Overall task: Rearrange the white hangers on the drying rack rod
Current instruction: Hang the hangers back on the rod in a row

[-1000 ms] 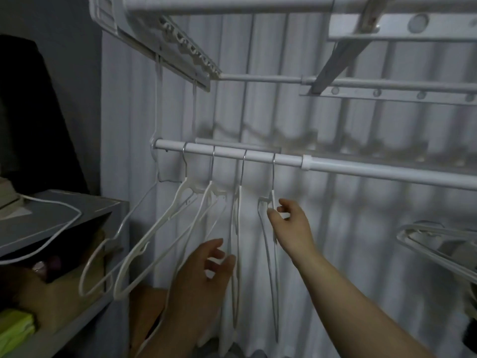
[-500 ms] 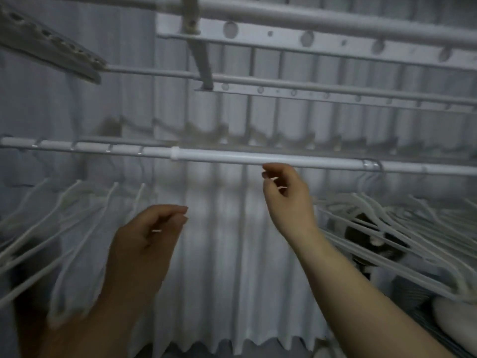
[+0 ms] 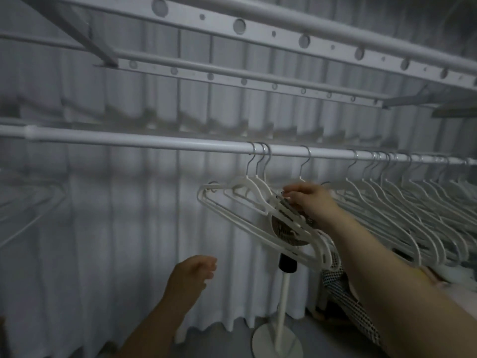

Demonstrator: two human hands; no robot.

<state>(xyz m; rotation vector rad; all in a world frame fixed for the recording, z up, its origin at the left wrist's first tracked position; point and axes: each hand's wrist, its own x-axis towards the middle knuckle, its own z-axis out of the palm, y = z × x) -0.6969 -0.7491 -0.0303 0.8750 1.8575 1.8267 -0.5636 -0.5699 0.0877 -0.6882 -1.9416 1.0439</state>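
White cloth, a long curtain (image 3: 116,228), hangs behind the rod and fills most of what we see. The rod (image 3: 129,140) runs from side to side, and all the white hangers hang under it by their hooks. A big bunch (image 3: 413,202) is packed tight along the right part of the rod. A small bunch (image 3: 232,210) of three hangs near the middle of the rod, with a single hanger (image 3: 305,164) just to the right of it. Below the rod, behind the small bunch, stands a fan (image 3: 283,306) on a white pole.

Our right hand (image 3: 312,202) is up just under the rod, on the small bunch. Its fingers (image 3: 290,191) are bent over the sloping arms and hold on there. We cannot tell how many hangers they hold. Our left hand (image 3: 191,275) is well below the rod, with its fingers loosely bent and holding nothing.

We think these hangers are light, stiff and smooth. They should slide easily along the rod, but they may swing and tangle. The best place to hold looks like the neck, right under the metal hook (image 3: 251,161). We would move them gently so no hook slips off the rod.
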